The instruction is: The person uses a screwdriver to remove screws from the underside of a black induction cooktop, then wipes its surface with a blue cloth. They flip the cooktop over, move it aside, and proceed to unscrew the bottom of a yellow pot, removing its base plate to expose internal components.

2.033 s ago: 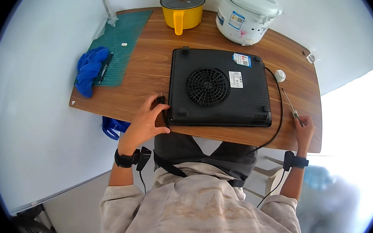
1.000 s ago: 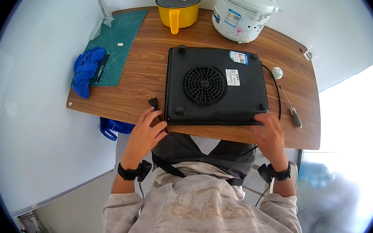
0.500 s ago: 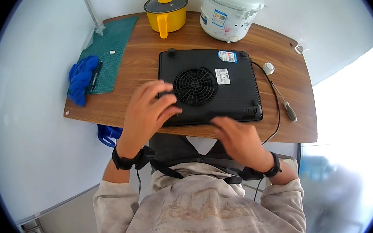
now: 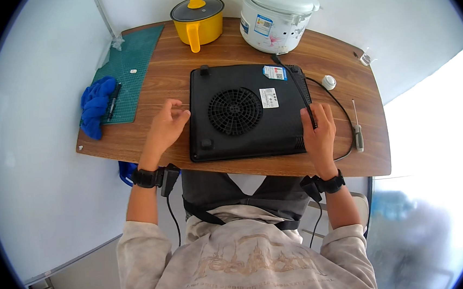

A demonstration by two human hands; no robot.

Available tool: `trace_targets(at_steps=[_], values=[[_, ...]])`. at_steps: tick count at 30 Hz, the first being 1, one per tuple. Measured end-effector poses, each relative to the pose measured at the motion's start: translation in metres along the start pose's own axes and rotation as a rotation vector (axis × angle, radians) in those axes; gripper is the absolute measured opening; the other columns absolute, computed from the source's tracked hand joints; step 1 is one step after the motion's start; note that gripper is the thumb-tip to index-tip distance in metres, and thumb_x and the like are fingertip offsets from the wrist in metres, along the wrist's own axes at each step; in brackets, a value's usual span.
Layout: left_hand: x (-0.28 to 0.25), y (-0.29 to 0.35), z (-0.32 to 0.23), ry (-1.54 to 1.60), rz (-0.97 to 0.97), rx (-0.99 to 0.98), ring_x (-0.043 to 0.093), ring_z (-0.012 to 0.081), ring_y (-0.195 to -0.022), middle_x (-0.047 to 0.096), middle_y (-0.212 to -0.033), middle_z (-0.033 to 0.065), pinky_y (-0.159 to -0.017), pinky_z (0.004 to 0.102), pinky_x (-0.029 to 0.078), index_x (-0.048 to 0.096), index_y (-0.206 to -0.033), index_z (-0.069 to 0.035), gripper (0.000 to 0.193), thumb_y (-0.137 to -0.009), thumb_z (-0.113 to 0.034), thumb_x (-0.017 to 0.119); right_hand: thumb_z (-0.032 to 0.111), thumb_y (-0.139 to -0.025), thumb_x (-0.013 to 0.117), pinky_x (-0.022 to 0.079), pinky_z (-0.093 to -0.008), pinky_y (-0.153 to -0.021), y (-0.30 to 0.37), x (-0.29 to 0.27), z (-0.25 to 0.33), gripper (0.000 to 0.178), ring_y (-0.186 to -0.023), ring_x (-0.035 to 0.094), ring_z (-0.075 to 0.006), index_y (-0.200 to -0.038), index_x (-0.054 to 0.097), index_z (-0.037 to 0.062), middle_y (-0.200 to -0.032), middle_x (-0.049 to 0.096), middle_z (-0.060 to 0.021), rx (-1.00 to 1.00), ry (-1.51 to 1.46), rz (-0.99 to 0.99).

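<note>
A black induction cooker lies upside down on the wooden table, its round fan grille and small feet facing up. My right hand, at the cooker's right edge, grips its black power cord. One stretch of that cord runs from the fingers across the underside to the far edge, with the plug at its end. Just off the left edge is my left hand, fingers loosely bent and apart, holding nothing. The rest of the cord loops over the table on the right.
Right of the cooker are a screwdriver and a small white round container. A yellow pot and a white rice cooker stand at the back. On the left, a blue cloth lies on a green cutting mat.
My right hand has moved right from the near edge and now holds the cord, part of which lies across the cooker. My left hand has drawn back left, away from the fan grille.
</note>
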State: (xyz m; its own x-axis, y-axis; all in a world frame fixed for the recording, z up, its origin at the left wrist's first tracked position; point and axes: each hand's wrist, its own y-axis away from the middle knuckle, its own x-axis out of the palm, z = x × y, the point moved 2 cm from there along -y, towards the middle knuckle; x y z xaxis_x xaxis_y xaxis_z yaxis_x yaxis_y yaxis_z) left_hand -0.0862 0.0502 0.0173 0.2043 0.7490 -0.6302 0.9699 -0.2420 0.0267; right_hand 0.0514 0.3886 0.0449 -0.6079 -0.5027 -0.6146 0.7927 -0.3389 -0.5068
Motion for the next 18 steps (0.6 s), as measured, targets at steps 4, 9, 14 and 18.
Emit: trace_targets(at_steps=[4, 9, 14, 18], values=[[0.008, 0.001, 0.004, 0.077, 0.076, 0.03, 0.068, 0.0312, -0.107, 0.069, -0.119, 0.022, -0.092, 0.0395, 0.053, 0.054, -0.124, -0.002, 0.037, -0.096, -0.023, 0.065, 0.009, -0.096, 0.061, 0.05, -0.042, -0.09, 0.0, 0.011, -0.015, 0.018, -0.112, 0.061, -0.0361, -0.112, 0.065, 0.003, -0.129, 0.054, -0.0184, -0.016, 0.042, -0.082], [0.016, 0.006, 0.007, 0.184, 0.107, 0.029, 0.067, 0.0321, -0.11, 0.067, -0.123, 0.0238, -0.093, 0.04, 0.052, 0.053, -0.127, -0.001, 0.037, -0.097, -0.019, 0.064, 0.013, -0.097, 0.06, 0.049, -0.0447, -0.099, 0.004, 0.026, -0.029, 0.027, -0.126, 0.056, -0.0409, -0.124, 0.064, 0.0069, -0.144, 0.048, -0.0235, 0.041, 0.093, -0.042], [0.024, 0.005, 0.019, 0.147, 0.064, 0.103, 0.066, 0.031, -0.112, 0.066, -0.124, 0.025, -0.094, 0.0384, 0.051, 0.051, -0.13, -0.002, 0.038, -0.097, -0.016, 0.063, 0.021, -0.099, 0.059, 0.051, -0.0472, -0.097, 0.003, 0.026, -0.029, 0.033, -0.125, 0.055, -0.0454, -0.131, 0.063, 0.0169, -0.146, 0.046, -0.0281, 0.122, 0.191, 0.06], [0.023, 0.004, 0.011, 0.286, 0.095, -0.027, 0.065, 0.0265, -0.113, 0.065, -0.124, 0.0218, -0.095, 0.0358, 0.05, 0.053, -0.129, -0.003, 0.036, -0.097, -0.014, 0.062, 0.023, -0.098, 0.06, 0.052, -0.0484, -0.095, 0.0, 0.029, -0.024, 0.036, -0.123, 0.055, -0.0487, -0.135, 0.061, 0.0222, -0.145, 0.045, -0.0314, 0.134, 0.172, 0.1]])
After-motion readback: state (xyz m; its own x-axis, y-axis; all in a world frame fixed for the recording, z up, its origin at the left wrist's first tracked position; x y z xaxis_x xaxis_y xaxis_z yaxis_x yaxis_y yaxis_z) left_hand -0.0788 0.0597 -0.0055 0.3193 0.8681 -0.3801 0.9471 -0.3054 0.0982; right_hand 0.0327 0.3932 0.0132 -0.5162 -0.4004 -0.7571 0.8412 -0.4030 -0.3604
